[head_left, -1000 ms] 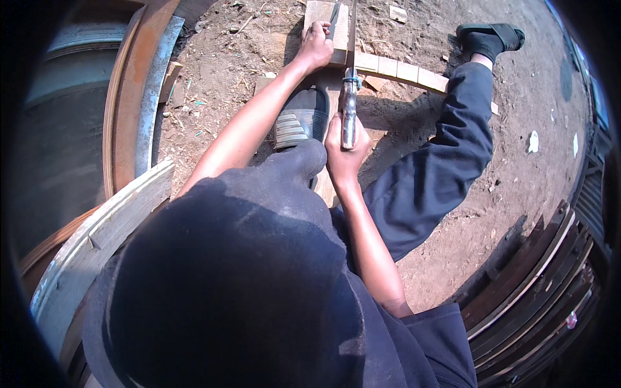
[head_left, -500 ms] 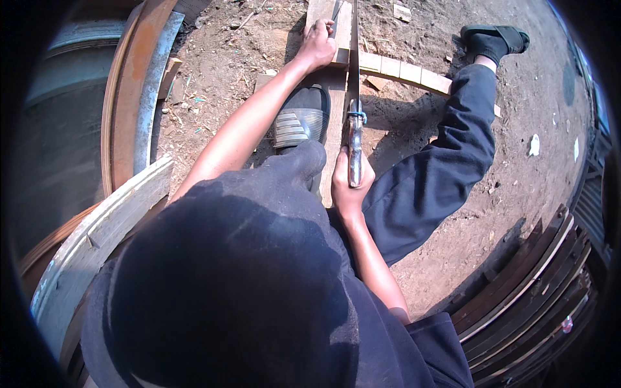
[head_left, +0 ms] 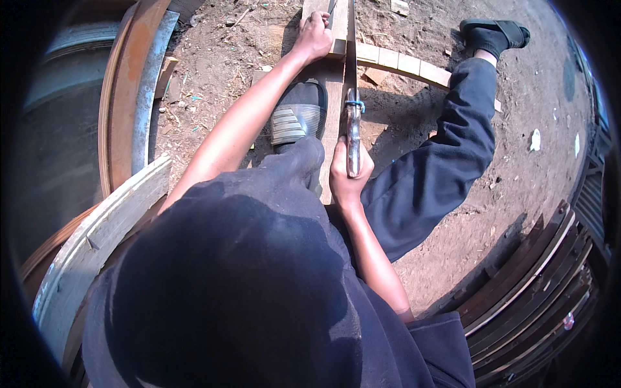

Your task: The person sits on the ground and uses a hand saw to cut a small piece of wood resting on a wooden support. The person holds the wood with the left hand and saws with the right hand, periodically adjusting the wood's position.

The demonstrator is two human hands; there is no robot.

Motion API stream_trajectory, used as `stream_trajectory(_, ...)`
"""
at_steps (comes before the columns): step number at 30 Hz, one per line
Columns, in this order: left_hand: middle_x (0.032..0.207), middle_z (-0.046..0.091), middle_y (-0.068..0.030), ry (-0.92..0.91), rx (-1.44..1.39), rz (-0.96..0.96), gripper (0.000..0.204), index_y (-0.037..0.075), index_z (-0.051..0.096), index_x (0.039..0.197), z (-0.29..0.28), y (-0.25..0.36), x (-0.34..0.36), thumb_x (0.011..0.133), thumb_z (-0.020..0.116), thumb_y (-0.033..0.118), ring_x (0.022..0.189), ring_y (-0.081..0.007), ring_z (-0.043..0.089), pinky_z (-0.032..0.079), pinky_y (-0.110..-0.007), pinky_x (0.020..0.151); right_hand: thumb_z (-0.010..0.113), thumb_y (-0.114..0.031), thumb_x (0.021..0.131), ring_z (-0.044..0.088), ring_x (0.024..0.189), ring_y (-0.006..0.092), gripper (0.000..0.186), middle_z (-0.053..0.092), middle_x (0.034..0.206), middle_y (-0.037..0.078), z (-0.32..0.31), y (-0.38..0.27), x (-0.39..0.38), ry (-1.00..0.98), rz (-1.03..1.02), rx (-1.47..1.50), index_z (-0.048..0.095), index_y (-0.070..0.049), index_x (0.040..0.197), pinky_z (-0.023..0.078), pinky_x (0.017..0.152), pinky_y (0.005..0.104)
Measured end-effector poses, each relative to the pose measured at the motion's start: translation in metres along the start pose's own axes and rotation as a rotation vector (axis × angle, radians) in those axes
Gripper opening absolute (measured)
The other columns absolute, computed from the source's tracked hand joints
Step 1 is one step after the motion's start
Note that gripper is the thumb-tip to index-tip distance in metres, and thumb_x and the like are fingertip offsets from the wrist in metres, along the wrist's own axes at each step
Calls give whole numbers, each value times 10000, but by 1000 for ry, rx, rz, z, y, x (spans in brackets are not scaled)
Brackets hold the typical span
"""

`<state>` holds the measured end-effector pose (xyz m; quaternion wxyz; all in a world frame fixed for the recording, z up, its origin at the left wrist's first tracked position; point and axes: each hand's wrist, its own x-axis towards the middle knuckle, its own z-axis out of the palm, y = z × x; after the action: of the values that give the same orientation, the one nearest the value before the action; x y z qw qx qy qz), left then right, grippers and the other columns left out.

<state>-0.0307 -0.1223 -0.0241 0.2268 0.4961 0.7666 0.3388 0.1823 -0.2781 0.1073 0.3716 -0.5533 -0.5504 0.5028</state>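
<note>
My right hand [head_left: 350, 173] is closed around the worn handle of a handsaw [head_left: 353, 126], which has a blue tie near its top. The saw's long narrow blade points away from me, seen nearly edge-on, along the right side of a wooden board [head_left: 333, 110]. At the far end my left hand [head_left: 314, 37] is closed, resting by a pale wooden piece [head_left: 310, 8]. A thin dark stick [head_left: 332, 8] sticks out of its fingers; its kind I cannot make out. Where the blade's teeth meet the wood is hidden.
A curved strip of wooden blocks [head_left: 401, 63] runs right from the board toward my outstretched leg [head_left: 446, 149]. My sandaled left foot [head_left: 299, 113] is beside the board. Curved boards [head_left: 126, 97] stand at the left; stacked dark planks [head_left: 530, 291] lie at lower right. Wood scraps litter the dirt.
The saw and my right hand have shifted slightly away from me. My left hand stays closed by the pale wood, and the whole view has moved a little.
</note>
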Motion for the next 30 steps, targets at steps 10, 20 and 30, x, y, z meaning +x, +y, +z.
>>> stream_trajectory(10,1041,588,-184,24,-29,19,403,-33,469,1148,4,2,-3,770,421,99,1063,-330,517,308,-410,1014,574,-45,867,420,544,46,195,459,573,-14,-16,6,-28,19,-33,-90,522,1,684,347,493,247)
stream_trajectory(20,1089,596,-183,-15,57,-40,451,-25,461,1197,-8,-1,-5,768,428,111,1135,-333,482,327,-428,1023,547,-34,832,495,533,80,130,510,559,55,-5,-7,5,-70,64,-63,549,20,713,410,508,279)
stream_trajectory(30,1124,577,-200,-38,22,-11,454,-44,443,1207,3,3,-4,791,413,135,1151,-357,466,313,-420,1035,537,-46,845,419,506,67,188,467,546,17,17,-11,51,-30,4,17,499,11,670,359,481,269)
